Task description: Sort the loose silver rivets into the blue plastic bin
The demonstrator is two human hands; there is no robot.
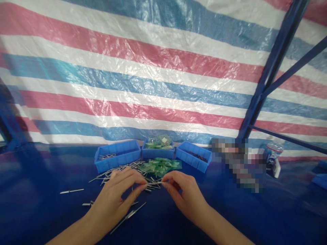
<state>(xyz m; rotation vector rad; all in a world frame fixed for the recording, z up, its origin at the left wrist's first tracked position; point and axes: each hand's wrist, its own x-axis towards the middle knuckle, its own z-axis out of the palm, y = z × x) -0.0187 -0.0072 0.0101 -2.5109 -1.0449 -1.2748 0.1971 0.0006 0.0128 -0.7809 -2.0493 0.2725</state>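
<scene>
My left hand (122, 190) and my right hand (182, 190) face each other above the blue table. Each pinches one end of a thin silvery metal rod (154, 183), held level between the fingertips; its exact kind is too small to tell. Behind it lies a loose pile of similar thin metal rods (127, 167), next to small green-and-clear plastic packets (160, 166). A rod with a thicker middle (130, 214) rests below my left hand. Farther left is another slim metal piece (72, 191), and my left hand partly hides one more.
Three blue bins stand along the back: a left bin (98, 163) with metal rods, a middle bin (158, 153) with packets, a right bin (201, 166) with dark thin pieces. A can (273, 154) and a blurred patch are at right. Striped sheeting (153, 85) hangs behind.
</scene>
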